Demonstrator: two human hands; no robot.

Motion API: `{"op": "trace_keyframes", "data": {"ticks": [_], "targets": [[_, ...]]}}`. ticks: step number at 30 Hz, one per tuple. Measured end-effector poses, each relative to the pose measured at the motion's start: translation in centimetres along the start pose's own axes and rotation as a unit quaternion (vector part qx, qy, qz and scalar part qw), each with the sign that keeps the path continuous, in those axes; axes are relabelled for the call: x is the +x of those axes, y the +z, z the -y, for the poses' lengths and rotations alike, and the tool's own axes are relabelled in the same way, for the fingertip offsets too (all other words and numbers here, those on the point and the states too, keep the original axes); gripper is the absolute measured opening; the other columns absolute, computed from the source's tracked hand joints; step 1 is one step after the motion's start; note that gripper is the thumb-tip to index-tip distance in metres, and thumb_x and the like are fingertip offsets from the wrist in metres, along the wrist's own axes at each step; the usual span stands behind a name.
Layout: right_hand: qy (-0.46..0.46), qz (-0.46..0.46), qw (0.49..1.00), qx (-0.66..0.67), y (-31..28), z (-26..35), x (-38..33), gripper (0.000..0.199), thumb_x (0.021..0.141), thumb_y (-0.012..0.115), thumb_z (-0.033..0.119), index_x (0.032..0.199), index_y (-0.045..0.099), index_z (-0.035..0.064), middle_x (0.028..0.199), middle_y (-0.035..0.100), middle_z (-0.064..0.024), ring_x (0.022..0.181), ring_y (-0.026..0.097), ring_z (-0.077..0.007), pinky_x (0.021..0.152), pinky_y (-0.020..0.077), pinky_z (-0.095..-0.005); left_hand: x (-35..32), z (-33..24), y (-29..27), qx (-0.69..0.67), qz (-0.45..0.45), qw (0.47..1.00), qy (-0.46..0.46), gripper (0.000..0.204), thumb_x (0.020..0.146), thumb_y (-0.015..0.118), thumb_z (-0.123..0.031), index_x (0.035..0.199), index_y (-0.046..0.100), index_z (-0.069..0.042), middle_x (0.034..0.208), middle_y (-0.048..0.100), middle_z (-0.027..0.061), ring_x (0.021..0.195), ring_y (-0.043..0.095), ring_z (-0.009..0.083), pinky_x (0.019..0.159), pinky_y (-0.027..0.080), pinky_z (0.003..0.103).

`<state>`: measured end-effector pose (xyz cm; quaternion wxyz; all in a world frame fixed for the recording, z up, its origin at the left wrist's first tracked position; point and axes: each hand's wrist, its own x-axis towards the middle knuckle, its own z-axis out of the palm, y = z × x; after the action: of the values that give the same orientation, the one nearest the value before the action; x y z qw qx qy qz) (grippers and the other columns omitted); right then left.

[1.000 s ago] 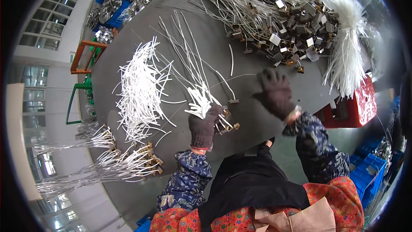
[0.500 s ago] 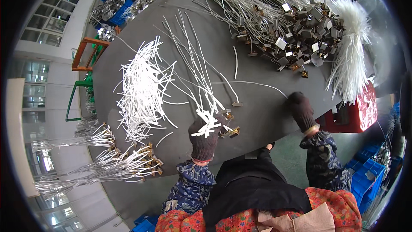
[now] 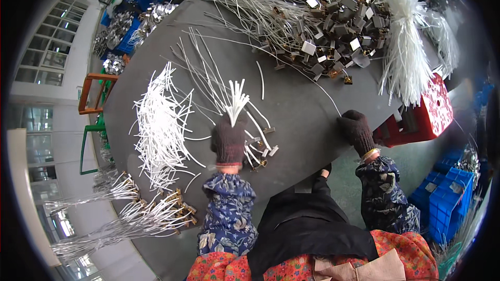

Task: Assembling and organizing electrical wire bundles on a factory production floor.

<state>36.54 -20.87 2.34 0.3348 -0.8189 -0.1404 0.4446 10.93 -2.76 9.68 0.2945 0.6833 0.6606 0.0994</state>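
Note:
Dark knitted gloves cover both hands. My left hand (image 3: 228, 139) is closed around a bunch of short white tubes (image 3: 237, 99), which fan out above the fist. Beside it lie a few wires with white sleeves and small metal end pieces (image 3: 264, 152); more thin wires (image 3: 200, 65) stretch away behind the fist. My right hand (image 3: 356, 129), near the table's right edge, is closed with its fingertips on the end of a thin pale wire (image 3: 324, 90), which curves away to the far left. A loose heap of white tubes (image 3: 161, 125) lies left of my left hand.
On the grey table (image 3: 307, 135), a large pile of wires with metal blocks (image 3: 338, 31) fills the far right. White strand bundles (image 3: 406, 47) hang beside it, near a red stool (image 3: 435, 106). Sleeved wire bundles (image 3: 151, 213) overhang the left edge. Blue crates (image 3: 448, 198) stand lower right.
My left hand has shifted left and away from me, and its tubes now point upward. The wire at my right hand has swung toward the far side. The whole view has shifted slightly.

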Motion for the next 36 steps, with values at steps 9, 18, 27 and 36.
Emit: {"op": "trace_keyframes", "data": {"ticks": [9,18,27,36], "targets": [[-0.439,0.098,0.889,-0.08,3.5,-2.4,-5.6,0.025,0.065,0.067,0.001,0.089,0.061,0.0052,0.075,0.06,-0.0088,0.071,0.063,-0.0201,0.058,0.052,-0.0323,-6.3,-0.8,7.7,-0.455,0.223,0.859,-0.069,0.032,0.09,0.064,-0.029,0.102,0.065,0.001,0.087,0.067,0.0063,0.07,0.065,0.0138,0.061,0.051,0.026],[-0.021,0.197,0.959,0.201,2.7,-2.8,-11.9,0.019,0.081,0.069,0.018,0.09,0.064,0.0019,0.067,0.058,-0.0015,0.057,0.054,-0.0093,0.051,0.0428,-0.0253,-8.5,-3.9,8.5,-0.545,0.326,0.763,-0.117,0.025,0.092,0.06,-0.026,0.098,0.063,-0.002,0.079,0.062,0.0043,0.062,0.057,0.014,0.055,0.047,0.027],[0.096,0.25,0.959,0.096,-4.3,-17.6,-13.8,0.018,0.078,0.069,0.015,0.09,0.066,0.0015,0.073,0.06,-0.0025,0.061,0.054,-0.0098,0.055,0.0438,-0.0261,-4.5,-3.2,7.9,-0.643,0.169,0.741,-0.092,0.03,0.094,0.057,-0.03,0.097,0.06,0.0,0.086,0.064,0.0114,0.07,0.063,0.0207,0.063,0.054,0.037],[0.173,0.116,0.978,0.031,-6.9,-24.0,-15.0,0.018,0.075,0.071,0.014,0.084,0.063,0.0006,0.066,0.058,-0.0023,0.054,0.05,-0.0118,0.05,0.041,-0.028,1.0,-3.2,0.9,-0.623,0.039,0.781,0.028,0.02,0.093,0.06,-0.019,0.098,0.062,0.001,0.087,0.066,0.0105,0.075,0.065,0.0209,0.072,0.056,0.035]]}}
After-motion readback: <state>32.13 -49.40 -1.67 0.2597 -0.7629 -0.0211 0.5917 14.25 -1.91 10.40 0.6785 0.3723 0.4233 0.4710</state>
